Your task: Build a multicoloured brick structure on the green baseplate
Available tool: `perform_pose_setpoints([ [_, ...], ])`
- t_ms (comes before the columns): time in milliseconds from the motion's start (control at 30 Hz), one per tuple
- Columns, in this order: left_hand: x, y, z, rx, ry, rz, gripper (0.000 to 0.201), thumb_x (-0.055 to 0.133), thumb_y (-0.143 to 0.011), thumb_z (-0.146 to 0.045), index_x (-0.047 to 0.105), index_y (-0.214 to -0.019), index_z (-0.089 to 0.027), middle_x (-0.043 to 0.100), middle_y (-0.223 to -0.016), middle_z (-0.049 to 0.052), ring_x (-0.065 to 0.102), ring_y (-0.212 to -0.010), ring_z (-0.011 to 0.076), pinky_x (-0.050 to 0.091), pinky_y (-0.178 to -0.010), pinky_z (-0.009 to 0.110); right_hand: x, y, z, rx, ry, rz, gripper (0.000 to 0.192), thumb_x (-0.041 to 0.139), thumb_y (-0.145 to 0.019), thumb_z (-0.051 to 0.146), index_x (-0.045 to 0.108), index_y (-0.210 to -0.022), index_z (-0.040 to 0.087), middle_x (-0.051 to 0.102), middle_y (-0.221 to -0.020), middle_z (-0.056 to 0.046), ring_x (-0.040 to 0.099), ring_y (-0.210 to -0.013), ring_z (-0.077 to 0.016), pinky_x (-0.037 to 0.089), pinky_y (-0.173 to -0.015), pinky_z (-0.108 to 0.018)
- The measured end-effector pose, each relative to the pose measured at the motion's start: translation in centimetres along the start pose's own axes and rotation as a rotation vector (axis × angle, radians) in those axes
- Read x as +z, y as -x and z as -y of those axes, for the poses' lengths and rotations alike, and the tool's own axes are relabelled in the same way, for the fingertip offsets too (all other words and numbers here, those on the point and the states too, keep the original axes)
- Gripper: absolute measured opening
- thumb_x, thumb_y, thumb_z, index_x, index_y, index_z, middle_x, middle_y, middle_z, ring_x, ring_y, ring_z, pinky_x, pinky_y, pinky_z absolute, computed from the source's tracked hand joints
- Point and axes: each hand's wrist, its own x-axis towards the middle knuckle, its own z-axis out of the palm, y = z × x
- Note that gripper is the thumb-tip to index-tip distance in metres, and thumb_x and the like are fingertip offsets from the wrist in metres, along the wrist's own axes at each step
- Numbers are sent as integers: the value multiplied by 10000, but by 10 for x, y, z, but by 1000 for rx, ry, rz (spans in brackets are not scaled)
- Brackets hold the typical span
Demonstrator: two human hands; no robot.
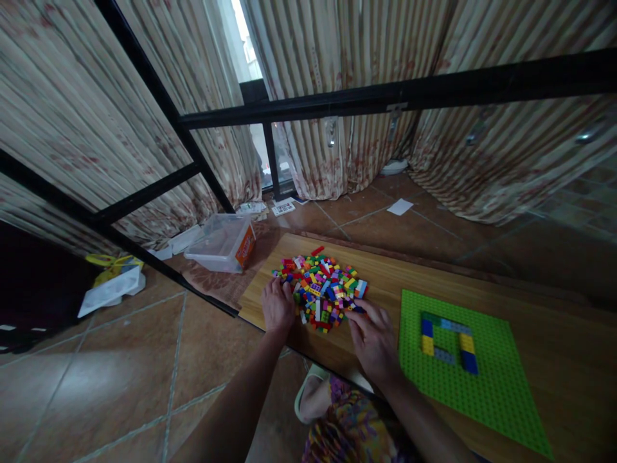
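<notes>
A heap of small coloured bricks lies on a low wooden board. My left hand rests palm down at the heap's left edge, fingers touching the bricks. On the heap's near right side sits my right hand, its fingertips in among the bricks; whether they pinch one is hidden. To the right lies a green baseplate carrying a square ring of blue, yellow and grey bricks.
A clear plastic box with an orange label stands on the tiled floor left of the board. Black frame bars cross overhead. Curtains hang behind. Papers and a white bag lie on the floor.
</notes>
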Motion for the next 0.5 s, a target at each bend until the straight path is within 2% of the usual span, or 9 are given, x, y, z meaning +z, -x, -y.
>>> perform_pose_setpoints([
  [167, -1, 1, 3, -26, 55, -8, 319, 376, -940, -303, 581, -1145, -169, 622, -1144, 137, 568, -1115, 265, 456, -975, 443, 1, 10, -9, 58, 39, -37, 219, 471, -920, 238, 675, -1000, 235, 599, -1179, -86, 547, -1068, -248, 471, -910, -434],
  [267, -5, 1, 5, -55, 126, -42, 315, 390, -933, -294, 577, -1161, -183, 623, -1157, 123, 566, -1136, 240, 457, -982, 403, 1, 13, -9, 86, 17, -14, 229, 454, -927, 249, 667, -1006, 225, 597, -1175, -98, 552, -1079, -249, 480, -916, -425],
  [367, -9, -9, 5, -109, 144, -55, 340, 452, -900, -295, 575, -1182, -149, 623, -1163, 137, 561, -1145, 244, 447, -983, 383, 1, 15, -7, 118, -59, 21, 241, 435, -935, 252, 656, -1021, 210, 599, -1168, -101, 578, -1067, -227, 496, -914, -392],
  [500, -11, -37, -2, -191, 33, 58, 413, 555, -828, -304, 581, -1194, -114, 643, -1147, 143, 577, -1104, 265, 437, -965, 372, 1, 16, -3, 177, -145, 33, 255, 423, -940, 265, 651, -1040, 205, 608, -1157, -100, 614, -1033, -207, 515, -899, -369],
])
